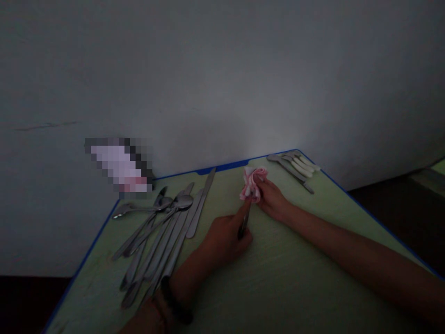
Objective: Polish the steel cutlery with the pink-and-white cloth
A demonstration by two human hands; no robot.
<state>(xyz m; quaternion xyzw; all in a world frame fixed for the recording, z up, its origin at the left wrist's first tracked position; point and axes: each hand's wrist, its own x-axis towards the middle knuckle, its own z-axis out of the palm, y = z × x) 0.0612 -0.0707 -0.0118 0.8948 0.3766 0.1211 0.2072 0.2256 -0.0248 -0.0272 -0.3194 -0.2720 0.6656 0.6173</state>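
Note:
My left hand (224,236) is closed on the dark metal handle of a piece of cutlery (245,220), over the middle of the table. A crumpled pink and white cloth (251,185) covers the far end of that piece, so its kind is hidden. My right hand (273,197) grips the cloth around that end. Left of my hands lies a loose pile of metal cutlery, with spoons (183,201) on top and several knives (205,195) side by side. Toward the far right corner rests a smaller group, including a metal spoon (290,171) and several white-handled pieces (303,166).
The pale green table (278,278) has a blue edge and stands close to a grey wall (222,83). A pixelated object (116,164) leans near the far left corner. Dark floor shows beyond both sides of the table.

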